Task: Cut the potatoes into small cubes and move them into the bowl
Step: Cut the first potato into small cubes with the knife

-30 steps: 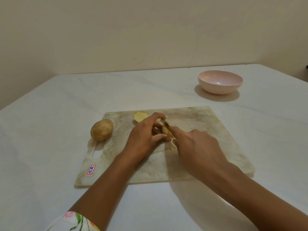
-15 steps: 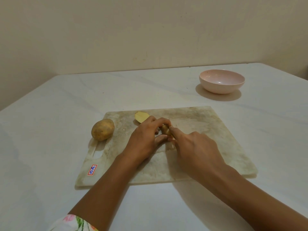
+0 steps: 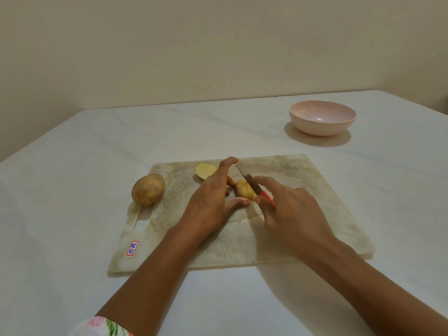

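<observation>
A worn pale cutting board lies on the white table. My left hand holds a potato piece on the board between thumb and fingers. My right hand grips a knife with a red handle; its blade rests across the top of that piece. A cut potato half lies flat-side up just behind my left hand. A whole potato sits at the board's left edge. The pink bowl stands far right, with nothing visible inside.
The board has a handle slot and a red-and-white label at its near left corner. A beige wall rises behind the table. The table's right corner shows at far right.
The knife blade has risen and now lies on top of the potato piece, with the red handle showing. My left index finger has straightened and lifted toward the back.
</observation>
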